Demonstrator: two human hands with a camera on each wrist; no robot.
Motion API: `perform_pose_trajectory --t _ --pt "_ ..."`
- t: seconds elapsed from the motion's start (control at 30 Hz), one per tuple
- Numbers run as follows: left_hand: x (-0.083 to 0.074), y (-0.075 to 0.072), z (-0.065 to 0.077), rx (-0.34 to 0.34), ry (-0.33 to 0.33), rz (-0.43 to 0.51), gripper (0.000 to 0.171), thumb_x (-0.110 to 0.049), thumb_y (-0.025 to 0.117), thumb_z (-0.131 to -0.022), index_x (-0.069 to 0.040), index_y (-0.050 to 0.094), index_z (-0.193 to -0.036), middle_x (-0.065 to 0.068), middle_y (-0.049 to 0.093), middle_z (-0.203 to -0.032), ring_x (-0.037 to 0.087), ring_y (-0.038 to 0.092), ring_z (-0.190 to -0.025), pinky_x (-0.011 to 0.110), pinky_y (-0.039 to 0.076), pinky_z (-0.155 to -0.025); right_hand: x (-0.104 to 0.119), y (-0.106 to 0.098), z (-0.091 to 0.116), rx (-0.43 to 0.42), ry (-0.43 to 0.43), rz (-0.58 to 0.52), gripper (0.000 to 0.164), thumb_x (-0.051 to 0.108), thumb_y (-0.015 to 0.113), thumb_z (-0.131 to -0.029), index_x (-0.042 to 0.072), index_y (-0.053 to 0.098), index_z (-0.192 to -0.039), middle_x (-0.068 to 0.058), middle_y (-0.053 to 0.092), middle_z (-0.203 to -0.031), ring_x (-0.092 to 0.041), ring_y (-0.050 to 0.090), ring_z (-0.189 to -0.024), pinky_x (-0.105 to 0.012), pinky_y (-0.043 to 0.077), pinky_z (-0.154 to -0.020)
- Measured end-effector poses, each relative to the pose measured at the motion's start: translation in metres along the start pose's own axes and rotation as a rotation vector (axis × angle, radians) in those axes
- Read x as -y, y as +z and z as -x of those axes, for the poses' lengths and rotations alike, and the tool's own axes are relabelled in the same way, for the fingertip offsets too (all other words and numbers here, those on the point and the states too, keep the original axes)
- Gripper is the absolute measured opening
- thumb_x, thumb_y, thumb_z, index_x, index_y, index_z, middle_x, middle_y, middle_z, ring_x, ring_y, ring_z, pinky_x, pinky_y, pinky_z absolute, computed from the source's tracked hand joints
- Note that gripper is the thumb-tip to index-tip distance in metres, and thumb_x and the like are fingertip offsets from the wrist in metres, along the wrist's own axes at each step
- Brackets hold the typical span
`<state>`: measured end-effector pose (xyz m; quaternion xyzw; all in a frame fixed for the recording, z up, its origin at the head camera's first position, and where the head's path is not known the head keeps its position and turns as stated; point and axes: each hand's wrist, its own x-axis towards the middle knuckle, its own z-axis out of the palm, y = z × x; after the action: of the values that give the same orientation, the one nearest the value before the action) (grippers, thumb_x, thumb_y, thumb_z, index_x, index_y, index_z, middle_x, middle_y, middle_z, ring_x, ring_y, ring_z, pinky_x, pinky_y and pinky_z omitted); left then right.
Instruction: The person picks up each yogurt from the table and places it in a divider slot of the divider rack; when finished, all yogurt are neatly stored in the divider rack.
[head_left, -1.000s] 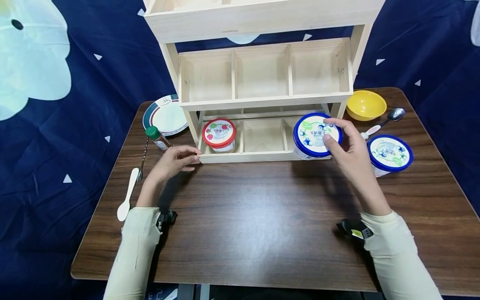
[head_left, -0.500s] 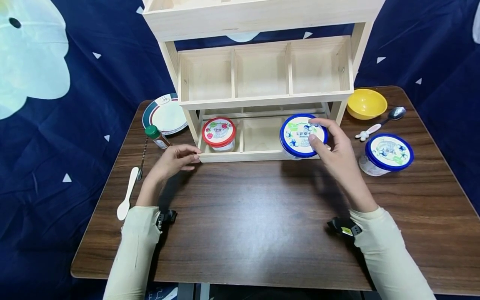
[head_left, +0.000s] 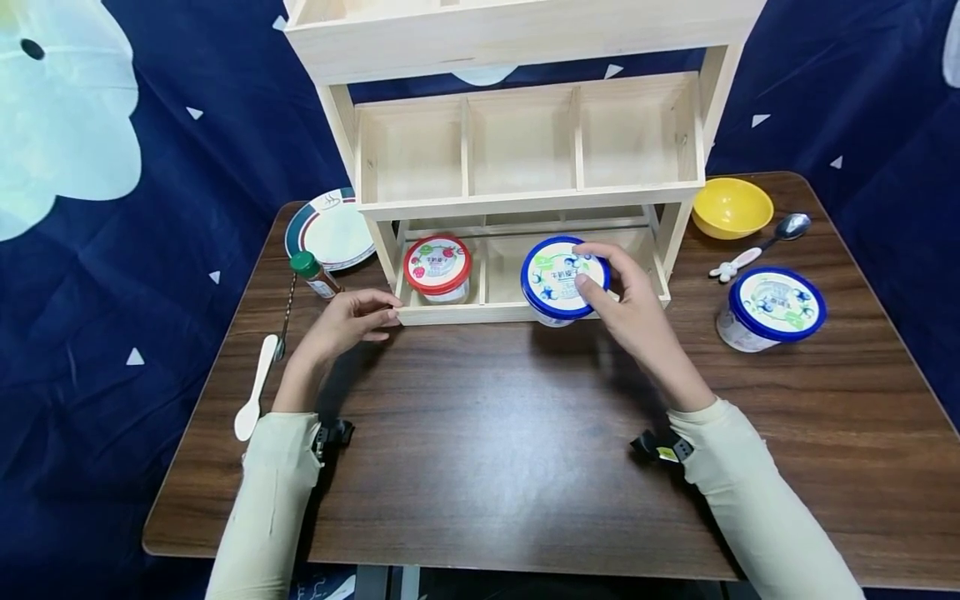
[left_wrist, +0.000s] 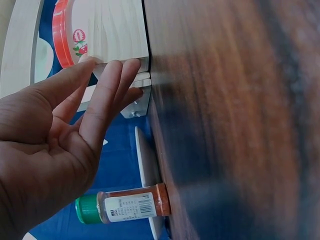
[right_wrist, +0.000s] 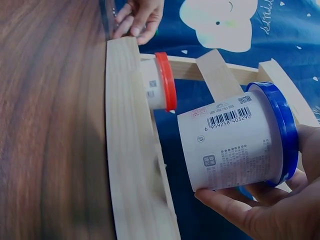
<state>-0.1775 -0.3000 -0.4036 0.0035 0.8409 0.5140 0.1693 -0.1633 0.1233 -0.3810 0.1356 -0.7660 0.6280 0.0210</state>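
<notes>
My right hand (head_left: 626,304) grips a blue-lidded round tub (head_left: 558,277) by its lid, over the front board of the low wooden tray. In the right wrist view, the tub's white side shows a barcode (right_wrist: 230,118). With its fingers fairly straight, my left hand (head_left: 347,323) touches the tray's front left corner. The tray (head_left: 465,315) has compartments split by thin dividers; a smaller red-lidded tub (head_left: 438,265) sits in the left one. A second blue-lidded tub (head_left: 777,303) stands on the table to the right. The held tub partly hides the compartments behind it.
The upper shelf (head_left: 525,150) of the wooden rack overhangs the tray. On the right are a yellow bowl (head_left: 732,208) and a spoon (head_left: 756,250). Plates (head_left: 333,233), a green-capped spice bottle (head_left: 313,273), a white spoon (head_left: 257,390) and a twisted-handle utensil (head_left: 287,317) lie left.
The right hand has carried the blue-lidded tub leftward along the tray's front, from its right end toward the middle. The left hand has stayed at the corner.
</notes>
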Motion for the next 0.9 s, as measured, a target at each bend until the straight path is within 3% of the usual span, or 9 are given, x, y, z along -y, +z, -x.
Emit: perform_pose_trajectory --t 0.37,0.73,0.9 --pt "-0.001 0.000 0.000 0.003 -0.007 0.001 0.029 -0.007 0.062 -0.112 0.005 0.067 -0.138 0.031 0.067 -0.135 0.029 0.073 -0.116 0.037 0.066 -0.093 -0.006 0.014 -0.010 0.047 0.026 -0.019 0.039 0.014 0.063 -0.110 0.004 0.060 -0.147 -0.018 0.061 -0.141 -0.025 0.059 -0.114 -0.023 0.054 -0.091" --pt "-0.002 0.000 0.001 -0.006 -0.011 -0.003 0.029 -0.007 0.062 -0.112 0.005 0.067 -0.138 0.030 0.067 -0.135 0.027 0.073 -0.115 0.037 0.066 -0.092 -0.017 0.024 -0.025 0.018 -0.003 -0.069 0.042 0.015 0.067 -0.107 0.004 0.061 -0.147 -0.016 0.062 -0.141 -0.022 0.060 -0.116 -0.025 0.053 -0.097" --pt "-0.001 0.001 0.002 0.000 -0.002 0.004 0.029 -0.006 0.061 -0.112 0.007 0.066 -0.138 0.031 0.067 -0.135 0.026 0.073 -0.115 0.037 0.066 -0.093 -0.019 0.026 -0.031 0.017 -0.009 -0.095 0.043 0.015 0.070 -0.107 0.005 0.061 -0.147 -0.016 0.064 -0.138 -0.022 0.062 -0.114 -0.024 0.056 -0.093"
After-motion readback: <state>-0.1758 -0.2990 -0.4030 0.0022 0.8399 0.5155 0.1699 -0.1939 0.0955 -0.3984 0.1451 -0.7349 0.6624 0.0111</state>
